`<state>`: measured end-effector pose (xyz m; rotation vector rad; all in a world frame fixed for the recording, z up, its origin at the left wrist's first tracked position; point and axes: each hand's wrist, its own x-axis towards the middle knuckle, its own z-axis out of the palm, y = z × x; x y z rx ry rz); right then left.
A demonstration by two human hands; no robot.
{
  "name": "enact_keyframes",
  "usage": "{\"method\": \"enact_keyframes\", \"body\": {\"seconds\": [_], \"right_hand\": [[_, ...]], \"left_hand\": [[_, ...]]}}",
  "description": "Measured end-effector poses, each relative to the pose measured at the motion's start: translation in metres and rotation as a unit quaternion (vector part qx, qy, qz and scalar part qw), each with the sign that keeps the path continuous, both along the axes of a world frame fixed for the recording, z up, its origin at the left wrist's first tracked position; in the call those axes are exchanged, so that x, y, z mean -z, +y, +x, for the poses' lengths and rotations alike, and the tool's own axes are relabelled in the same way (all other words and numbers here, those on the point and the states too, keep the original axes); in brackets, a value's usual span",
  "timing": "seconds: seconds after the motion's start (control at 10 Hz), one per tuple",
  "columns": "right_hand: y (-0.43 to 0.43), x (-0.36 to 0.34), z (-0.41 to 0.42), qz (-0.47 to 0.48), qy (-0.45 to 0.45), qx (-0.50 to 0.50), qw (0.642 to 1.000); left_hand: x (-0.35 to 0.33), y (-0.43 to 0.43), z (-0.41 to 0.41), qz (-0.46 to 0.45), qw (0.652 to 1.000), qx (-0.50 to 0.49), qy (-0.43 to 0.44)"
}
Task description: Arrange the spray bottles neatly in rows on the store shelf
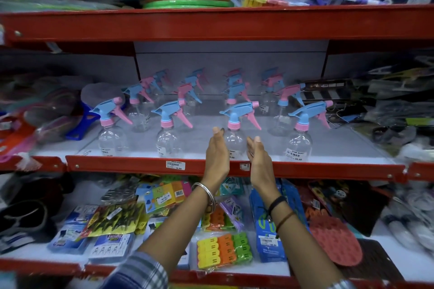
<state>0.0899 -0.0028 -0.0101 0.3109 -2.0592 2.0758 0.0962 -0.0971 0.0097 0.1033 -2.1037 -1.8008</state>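
Observation:
Several clear spray bottles with blue and pink trigger heads stand in rows on the white middle shelf (202,115), which has a red front edge. The front row holds several bottles; the third from the left (236,136) stands between my hands. My left hand (217,152) is flat and upright just left of this bottle, fingers straight. On the bottle's right side my right hand (257,155) mirrors it, palm inward. Both hands are beside the bottle, not closed around it. Other front bottles stand at the far left (110,134), left of centre (168,136) and right (299,141).
The upper shelf (211,21) carries stacked green and grey pads and packaged clips. Below, the lower shelf (328,251) holds packs of coloured pegs (223,251), blue packets and a red mat. Cluttered goods flank the bottles on both sides.

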Motion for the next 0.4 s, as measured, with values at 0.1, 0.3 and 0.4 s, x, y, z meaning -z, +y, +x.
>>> {"method": "enact_keyframes", "body": {"seconds": [0.1,0.3,0.4], "right_hand": [[-0.002,-0.002,-0.003,-0.006,0.0,0.012,1.0],[-0.007,-0.002,0.0,0.031,-0.011,0.047,0.998],[-0.007,-0.007,0.016,0.074,0.028,0.145,0.986]], "left_hand": [[-0.002,0.0,0.007,-0.006,1.0,0.009,0.006],[-0.003,-0.008,0.011,-0.03,0.999,0.022,0.006],[-0.001,-0.012,0.022,-0.024,0.999,0.004,0.037]]}}
